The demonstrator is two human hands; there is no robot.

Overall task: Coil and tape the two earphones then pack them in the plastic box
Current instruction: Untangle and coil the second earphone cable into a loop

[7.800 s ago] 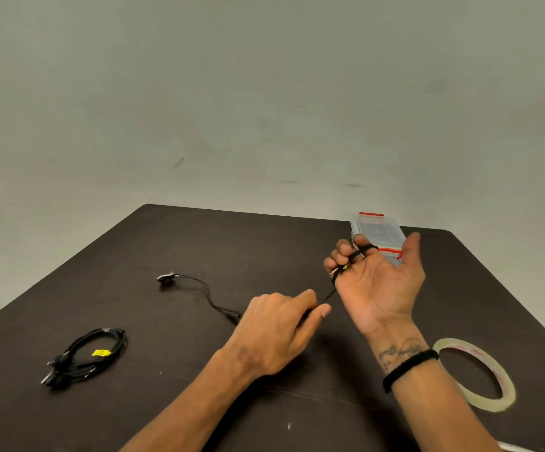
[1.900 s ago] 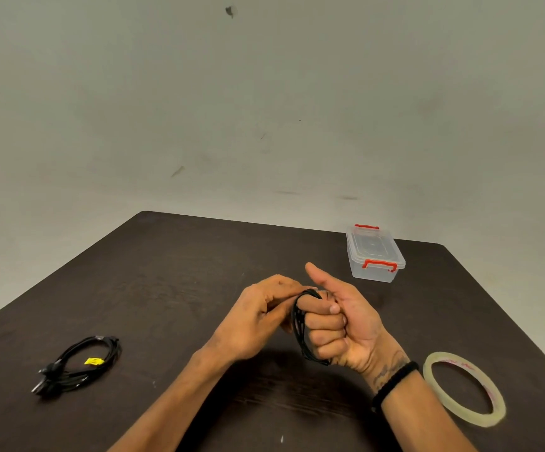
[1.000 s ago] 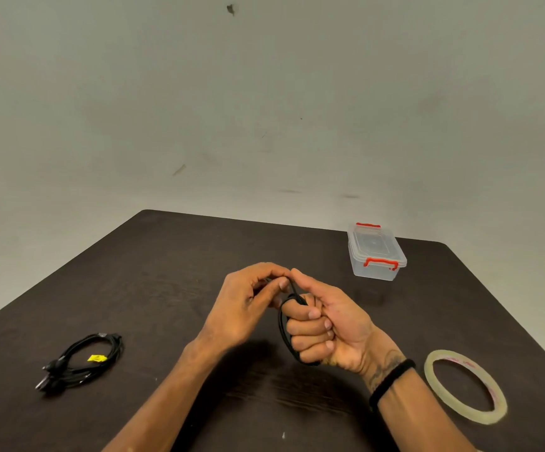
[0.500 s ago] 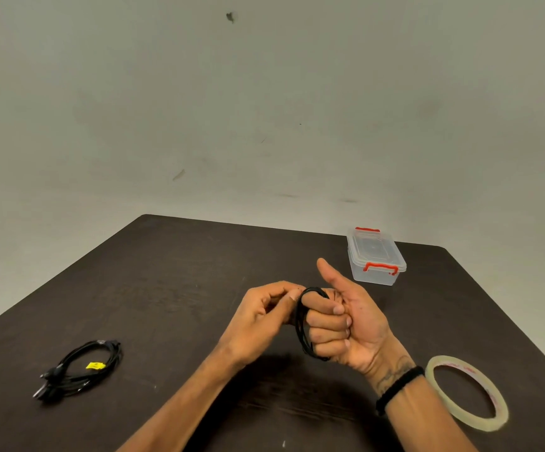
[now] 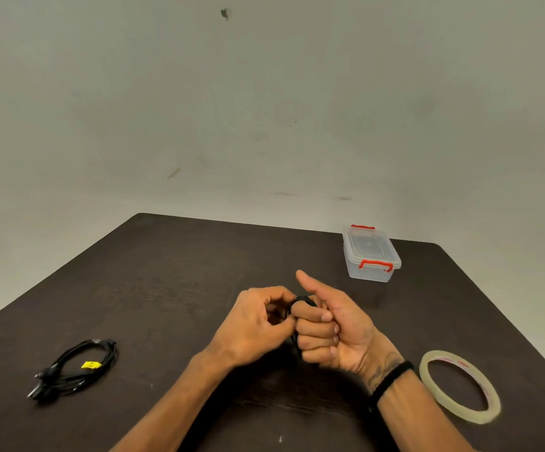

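Over the dark brown wooden worktop (image 5: 173,282), the right hand (image 5: 333,327) is curling its fingers (image 5: 313,334) into a fist with a black earphone cable coil (image 5: 302,301) looped around them, thumb sticking up. The left hand (image 5: 258,324) is pinching that same coil at its near side, fingers bent tight against the right knuckles. A second black coiled earphone with a small yellow tape tab (image 5: 75,368) is lying on the worktop well to the left, apart from both hands. The clear plastic box with red latches (image 5: 370,254) is sitting closed near the far right edge. A flat ring of clear adhesive tape (image 5: 460,386) is lying just beside the right wrist, which is wearing a black band (image 5: 391,378).
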